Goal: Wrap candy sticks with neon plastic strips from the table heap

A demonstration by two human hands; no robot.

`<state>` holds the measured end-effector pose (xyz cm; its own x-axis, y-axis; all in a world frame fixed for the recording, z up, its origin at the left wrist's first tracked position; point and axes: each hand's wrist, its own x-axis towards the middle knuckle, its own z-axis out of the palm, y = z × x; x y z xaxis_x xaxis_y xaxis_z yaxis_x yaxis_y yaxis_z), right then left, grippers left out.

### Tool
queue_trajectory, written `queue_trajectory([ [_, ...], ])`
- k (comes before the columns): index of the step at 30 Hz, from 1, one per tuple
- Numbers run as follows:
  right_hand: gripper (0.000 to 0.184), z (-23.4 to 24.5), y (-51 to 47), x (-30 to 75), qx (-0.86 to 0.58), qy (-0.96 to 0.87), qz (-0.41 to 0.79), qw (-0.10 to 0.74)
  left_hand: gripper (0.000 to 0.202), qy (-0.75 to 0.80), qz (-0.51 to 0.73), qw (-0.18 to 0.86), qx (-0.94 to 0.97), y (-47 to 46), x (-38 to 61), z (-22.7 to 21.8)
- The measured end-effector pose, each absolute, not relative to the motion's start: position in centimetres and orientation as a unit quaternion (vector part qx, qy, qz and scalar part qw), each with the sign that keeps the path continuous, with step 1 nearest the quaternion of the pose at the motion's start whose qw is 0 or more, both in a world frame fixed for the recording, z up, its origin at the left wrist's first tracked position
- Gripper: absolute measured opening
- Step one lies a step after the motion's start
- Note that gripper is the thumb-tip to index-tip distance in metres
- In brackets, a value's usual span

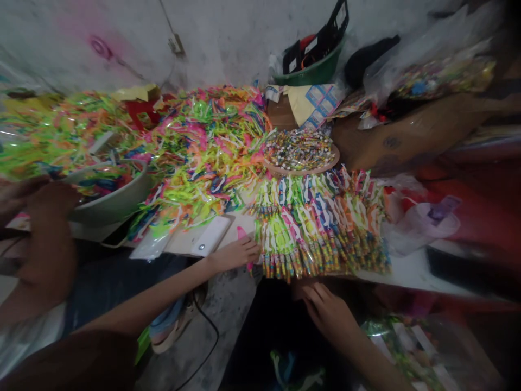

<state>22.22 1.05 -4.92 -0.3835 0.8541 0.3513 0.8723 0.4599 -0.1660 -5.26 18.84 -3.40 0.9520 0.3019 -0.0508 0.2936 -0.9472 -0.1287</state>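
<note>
Rows of slim, multicoloured sticks (pixel 309 255) with bright plastic tails and white ties lie side by side at the table's front edge. My left hand (pixel 238 253) is at the left end of these rows. Its fingers are closed over a bright pink plastic piece (pixel 241 233) that shows above and below them; the grip itself is partly hidden. Below the table edge, over my dark-clothed lap, my right hand (pixel 325 309) has its fingers stretched and slightly apart, with nothing visible in it. Behind the rows, a round shallow tray (pixel 301 169) holds many small sticks.
A large heap of coloured plastic strips (pixel 211 146) covers the table's middle and left. A white phone-like box (pixel 212 234) lies near the front. Another person's arm (pixel 51 244) reaches over a pale basin (pixel 118 201). A green basket (pixel 313 73) stands behind; a clear bag (pixel 443 76) lies right.
</note>
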Motion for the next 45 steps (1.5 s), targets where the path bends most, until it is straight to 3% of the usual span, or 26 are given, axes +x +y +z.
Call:
queue_trajectory([
  [5, 0.019, -5.1, 0.7, 21.8, -0.530, -0.826, 0.011, 0.191, 0.026, -0.132, 0.027, 0.116, -0.984, 18.9, -5.3, -4.3],
  [11, 0.019, -4.4, 0.2, 22.1, -0.573, -0.746, 0.205, 0.272, 0.038, -0.144, -0.029, 0.162, -0.976, 18.6, -7.4, -3.9],
  [15, 0.018, -3.9, 0.3, 22.3, -0.547, -0.732, 0.278, 0.295, 0.019, -0.218, -0.098, 0.106, -0.965, 17.3, -7.8, -2.5],
  [18, 0.020, -2.9, 0.6, 22.2, -0.513, -0.743, 0.297, 0.312, 0.026, -0.281, -0.124, 0.039, -0.951, 15.2, -6.2, -0.7],
  [23, 0.021, -1.3, 1.6, 21.3, -0.496, -0.721, 0.312, 0.369, 0.034, -0.348, -0.121, -0.344, -0.864, 11.1, -1.6, 2.2],
  [27, 0.023, -0.7, 2.1, 20.4, -0.528, -0.679, 0.326, 0.391, 0.049, -0.411, -0.168, -0.683, -0.579, 9.5, 0.7, 2.3],
  [30, 0.027, -0.6, 2.0, 20.1, -0.545, -0.651, 0.345, 0.399, 0.042, -0.390, -0.094, -0.805, -0.438, 8.7, 0.9, 1.9],
  [32, 0.027, -0.7, 1.8, 20.1, -0.548, -0.644, 0.352, 0.401, 0.030, -0.417, -0.086, -0.726, -0.539, 8.0, 0.6, 1.9],
  [36, 0.026, -0.6, 1.3, 20.2, -0.540, -0.638, 0.377, 0.400, 0.017, -0.391, -0.105, -0.301, -0.863, 6.3, 0.2, 2.7],
  [39, 0.023, -0.2, 0.8, 20.0, -0.524, -0.650, 0.382, 0.397, 0.023, -0.310, -0.078, -0.069, -0.945, 5.6, 0.4, 3.2],
  [42, 0.018, 0.5, 0.4, 19.9, -0.512, -0.681, 0.343, 0.396, 0.029, -0.255, -0.075, 0.058, -0.962, 5.6, 0.6, 3.3],
  [45, 0.017, 0.9, 0.4, 19.8, -0.502, -0.705, 0.295, 0.405, 0.032, -0.230, -0.080, 0.088, -0.966, 5.6, 0.8, 3.2],
])
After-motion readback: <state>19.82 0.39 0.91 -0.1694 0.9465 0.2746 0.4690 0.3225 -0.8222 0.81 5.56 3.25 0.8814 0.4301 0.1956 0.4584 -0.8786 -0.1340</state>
